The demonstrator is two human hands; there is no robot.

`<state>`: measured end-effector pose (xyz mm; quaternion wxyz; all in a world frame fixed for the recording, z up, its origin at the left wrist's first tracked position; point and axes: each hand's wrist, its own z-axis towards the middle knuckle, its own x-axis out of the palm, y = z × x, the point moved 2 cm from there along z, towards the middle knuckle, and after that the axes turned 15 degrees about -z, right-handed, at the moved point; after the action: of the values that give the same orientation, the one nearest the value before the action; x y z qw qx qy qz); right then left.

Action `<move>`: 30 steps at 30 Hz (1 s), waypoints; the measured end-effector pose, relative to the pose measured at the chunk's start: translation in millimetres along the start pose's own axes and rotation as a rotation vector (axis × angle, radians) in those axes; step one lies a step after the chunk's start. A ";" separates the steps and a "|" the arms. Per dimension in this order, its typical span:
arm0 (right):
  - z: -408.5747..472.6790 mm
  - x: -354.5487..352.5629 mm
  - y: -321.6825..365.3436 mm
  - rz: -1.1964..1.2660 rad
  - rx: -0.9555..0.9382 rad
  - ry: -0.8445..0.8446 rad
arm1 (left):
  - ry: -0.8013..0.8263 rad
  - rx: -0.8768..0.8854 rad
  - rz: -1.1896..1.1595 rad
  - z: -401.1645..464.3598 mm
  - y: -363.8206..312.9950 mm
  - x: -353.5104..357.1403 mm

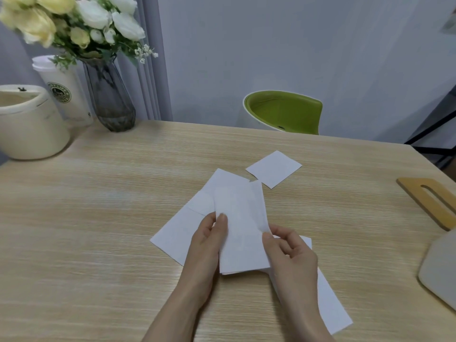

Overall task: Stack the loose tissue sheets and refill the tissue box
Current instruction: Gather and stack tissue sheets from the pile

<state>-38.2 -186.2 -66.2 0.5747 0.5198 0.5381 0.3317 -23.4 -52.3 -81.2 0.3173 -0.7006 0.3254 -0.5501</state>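
Hands [209, 240] [291, 253] hold tissue stack [243, 233] among loose sheets [274, 169], vase [109, 95] beyond.

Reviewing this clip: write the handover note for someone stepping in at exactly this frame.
Left hand and right hand: each has a grip on one side edge of the folded tissue stack, lifted over the table.
Still loose: a small square sheet farther back, a large sheet under the left hand, another sheet under the right.
The wooden slotted lid and grey box body lie apart at right.
Left: gather the sheets, fill, close.
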 end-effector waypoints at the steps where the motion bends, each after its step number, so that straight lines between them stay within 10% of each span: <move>1: 0.1 -1.1 -0.2 -0.029 -0.022 -0.013 | 0.008 -0.004 0.011 0.2 0.0 -0.3; 21: 21.7 -22.6 -6.4 -0.231 -0.199 0.366 | 0.077 -0.019 0.086 -7.1 8.2 12.5; 26: 34.8 -71.1 13.5 -0.278 -0.217 0.694 | 0.134 -0.064 0.153 -3.7 -3.1 16.9; 30: 47.4 -98.7 13.3 -0.237 -0.186 0.423 | 0.148 -0.003 0.133 -8.0 9.1 30.4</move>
<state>-10.0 -287.2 -32.2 0.5298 0.3171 0.6704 0.4115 -26.5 -82.9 -69.9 0.3272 -0.6355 0.3945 -0.5775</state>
